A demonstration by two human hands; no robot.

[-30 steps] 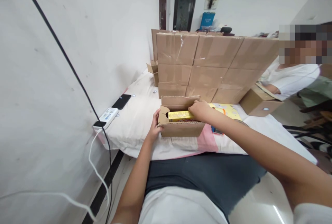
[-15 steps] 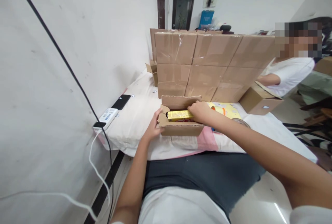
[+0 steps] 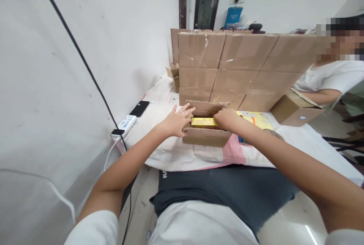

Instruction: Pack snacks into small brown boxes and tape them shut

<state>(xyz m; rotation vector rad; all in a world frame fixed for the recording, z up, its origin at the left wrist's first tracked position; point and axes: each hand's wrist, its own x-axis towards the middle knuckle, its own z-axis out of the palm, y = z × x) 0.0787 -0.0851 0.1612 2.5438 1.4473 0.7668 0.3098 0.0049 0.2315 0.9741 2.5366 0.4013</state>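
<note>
Probably light but crushable, the yellow box (image 3: 203, 122) inside the cardboard carton (image 3: 207, 138) suits end-holding, left hand (image 3: 179, 121) splayed at the carton's left end, right hand (image 3: 228, 119) hiding its grip from me.

- Open carton (image 3: 207, 138): matt brown corrugated cardboard, its top edge rough.
- Yellow box (image 3: 203, 122): smooth printed card, slightly glossy.
- Stacked cartons (image 3: 239, 52): matt cardboard under glossy clear tape.
- Sheet (image 3: 170, 158): pale, creased matt cloth.
- Phone (image 3: 140, 109): smooth, glossy black face.
- Shorts (image 3: 210, 182): dark matt cloth.
- Wall (image 3: 57, 105): matt, lightly scuffed.
- Floor (image 3: 287, 214): glossy, smooth, reflecting light.
</note>
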